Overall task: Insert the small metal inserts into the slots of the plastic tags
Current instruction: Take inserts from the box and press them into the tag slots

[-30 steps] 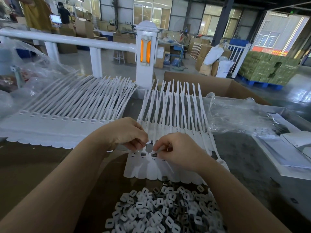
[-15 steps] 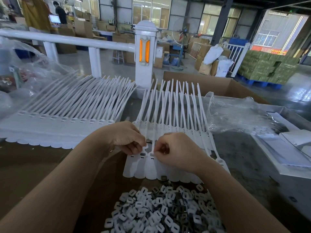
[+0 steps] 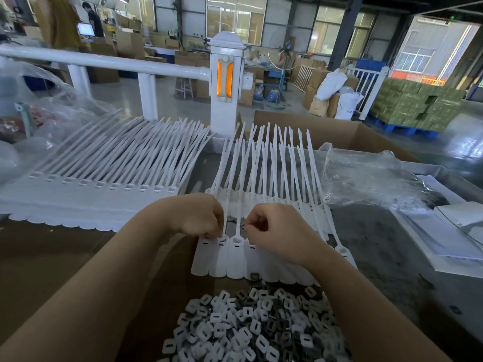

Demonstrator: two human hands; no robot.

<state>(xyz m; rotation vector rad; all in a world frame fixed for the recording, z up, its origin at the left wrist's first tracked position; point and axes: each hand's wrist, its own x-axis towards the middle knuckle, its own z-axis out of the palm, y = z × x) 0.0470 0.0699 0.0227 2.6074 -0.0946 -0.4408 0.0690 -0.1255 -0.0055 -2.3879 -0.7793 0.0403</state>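
Plastic tags (image 3: 236, 257) are being worked at the near desk (image 3: 52, 257) edge, lying as a joined strip.
Compared with a moment earlier, both fists have been drawn slightly apart: the left hand (image 3: 198, 215) is curled, pinching a tag's head, while a small dark metal insert (image 3: 243, 226) is being pinched by the right hand (image 3: 277, 228). Loose inserts (image 3: 251, 327) are being kept heaped just below.

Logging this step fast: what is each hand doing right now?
Left hand: fingers curled, pressing on the strip of white plastic tags; a true grip cannot be told.
Right hand: pinching a small dark metal insert.
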